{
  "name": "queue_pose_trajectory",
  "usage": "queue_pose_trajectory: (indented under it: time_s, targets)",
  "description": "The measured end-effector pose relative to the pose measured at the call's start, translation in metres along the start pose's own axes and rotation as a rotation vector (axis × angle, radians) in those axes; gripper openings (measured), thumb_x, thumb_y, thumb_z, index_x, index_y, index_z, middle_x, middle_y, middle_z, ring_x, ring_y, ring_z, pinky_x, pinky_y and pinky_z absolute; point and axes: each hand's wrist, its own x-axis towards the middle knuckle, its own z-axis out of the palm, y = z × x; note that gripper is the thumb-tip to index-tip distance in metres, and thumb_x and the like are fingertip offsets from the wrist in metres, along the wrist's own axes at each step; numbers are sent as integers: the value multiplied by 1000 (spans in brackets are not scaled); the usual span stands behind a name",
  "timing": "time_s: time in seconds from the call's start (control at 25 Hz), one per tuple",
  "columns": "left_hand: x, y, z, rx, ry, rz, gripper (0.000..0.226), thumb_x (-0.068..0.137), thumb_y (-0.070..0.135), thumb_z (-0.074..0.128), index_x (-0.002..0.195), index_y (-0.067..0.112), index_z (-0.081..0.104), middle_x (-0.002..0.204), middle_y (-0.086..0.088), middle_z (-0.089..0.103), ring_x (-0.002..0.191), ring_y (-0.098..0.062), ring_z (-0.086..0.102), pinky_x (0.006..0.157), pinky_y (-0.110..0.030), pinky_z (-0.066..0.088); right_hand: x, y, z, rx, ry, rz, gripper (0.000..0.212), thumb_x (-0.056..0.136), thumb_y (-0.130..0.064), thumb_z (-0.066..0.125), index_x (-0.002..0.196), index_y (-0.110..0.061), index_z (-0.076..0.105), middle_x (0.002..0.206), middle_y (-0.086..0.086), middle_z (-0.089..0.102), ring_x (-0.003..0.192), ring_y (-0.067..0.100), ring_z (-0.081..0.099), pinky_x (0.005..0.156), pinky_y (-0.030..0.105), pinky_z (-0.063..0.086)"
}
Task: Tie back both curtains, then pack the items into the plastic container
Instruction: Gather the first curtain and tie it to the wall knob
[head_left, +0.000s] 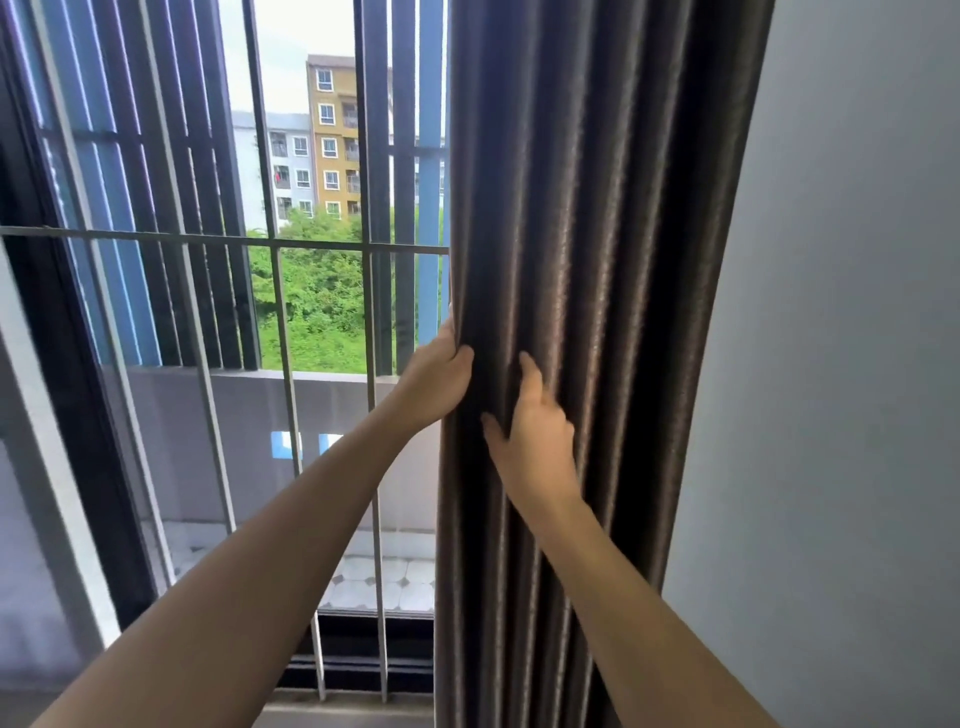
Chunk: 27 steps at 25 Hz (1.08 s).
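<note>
1. At the window's right side, hard against the wall (841, 364): one curtain (597, 208), dark brown-grey, drawn into a narrow column of upright pleats. It hangs loose, with nothing tied round it.
2. Two hands, both on the curtain at about mid-height, on two bare forearms that rise from below it.
3. Left hand (439, 376): at the curtain's left edge. Fingers are curled round that edge and hold it; the tips are lost behind the cloth.
4. Right hand (537, 434): on the curtain's front face, just right of and slightly below the left hand, the two apart. The thumb is spread wide to the left and one finger lies straight up along a pleat. The other fingers are sunk into a fold, so I cannot tell whether they grip or only press.
5. Left of the curtain: a pale metal grille (270, 241) across the glass, with one horizontal rail. The two upright bars nearest the curtain are countable; those further left merge with the dark slats outside.
6. Beyond the grille, left of the curtain's upper half: two apartment blocks, one yellow (335, 135) and one pale grey (291, 156), with green trees (317, 296) below them.
7. Left of the curtain's lower part: a tiled balcony floor (379, 582) behind the glass.
</note>
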Motion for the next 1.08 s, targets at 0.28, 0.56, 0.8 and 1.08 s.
queue_pose_trajectory:
  time_s: [0.28,0.56,0.8,1.08]
  targets:
    - [3,10,-6,47,-214,-52,16,92,9,30,87,10,46,78,-5,50,71,-20,48,69,-34,40,-42,27,50,104,-41,-33,56,93,-8,50,145,-17,33,131,5,55,114,20,59,96,28,45]
    - [0,21,3,-126,-376,-147,17,86,16,39,97,12,52,80,-5,51,75,-20,51,75,-38,46,-53,42,57,234,-18,-79,62,88,-2,56,144,-22,37,112,-2,61,99,11,62,95,24,49]
    - [2,30,12,287,-323,39,29,95,23,39,116,4,48,87,-2,58,75,-11,54,63,-23,42,-55,48,38,214,109,-207,52,83,-18,61,134,-19,50,128,-1,53,118,8,48,104,23,39]
    - [-2,22,5,91,-342,-32,15,91,14,33,83,11,46,83,-11,47,78,-21,43,73,-37,36,5,20,-10,185,240,-35,69,89,-18,62,146,-13,23,150,7,34,138,20,34,111,32,33]
